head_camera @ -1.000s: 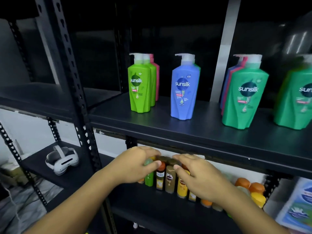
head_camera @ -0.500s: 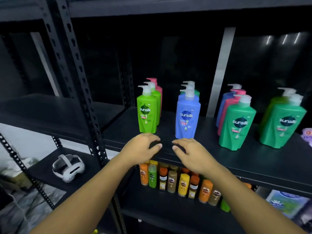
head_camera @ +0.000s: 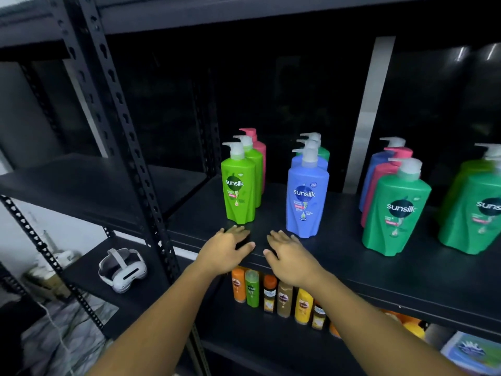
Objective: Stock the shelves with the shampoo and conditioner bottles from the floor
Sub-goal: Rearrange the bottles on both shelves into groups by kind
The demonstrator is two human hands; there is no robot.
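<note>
A person's left grip (head_camera: 227, 248) and right grip (head_camera: 290, 256), fingers spread and holding nothing, lie flat over the front edge of a black shelf (head_camera: 339, 256). A light-green shampoo bottle (head_camera: 238, 191) stands at 12 o'clock from the left grip and a blue bottle (head_camera: 306, 199) at 1 o'clock from the right. Small bottles (head_camera: 271, 294) line the lower shelf at 6 o'clock.
</note>
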